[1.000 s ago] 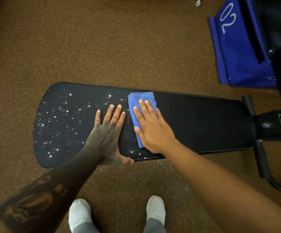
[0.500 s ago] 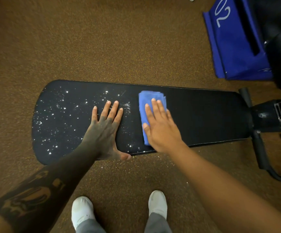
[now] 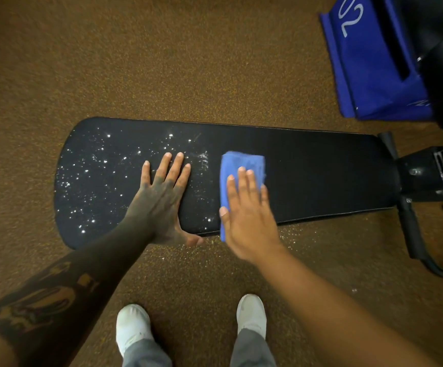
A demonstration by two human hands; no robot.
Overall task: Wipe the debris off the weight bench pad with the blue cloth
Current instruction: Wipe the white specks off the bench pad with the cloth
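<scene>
The black weight bench pad lies across the view over a brown speckled floor. White debris specks cover its left half; its right half looks clean. My left hand lies flat on the pad near the middle, fingers straight and spread. The folded blue cloth sits on the pad just right of it, its near end hanging over the pad's front edge. My right hand presses flat on the cloth with straight fingers.
The bench's black metal frame and leg stick out at the right end. A blue bag marked "02" stands at the top right beside dark equipment. White specks lie on the floor under the front edge. My white shoes are below.
My right hand has slid the blue cloth rightward and toward me, down to the pad's front edge. The left hand has stayed planted on the pad.
</scene>
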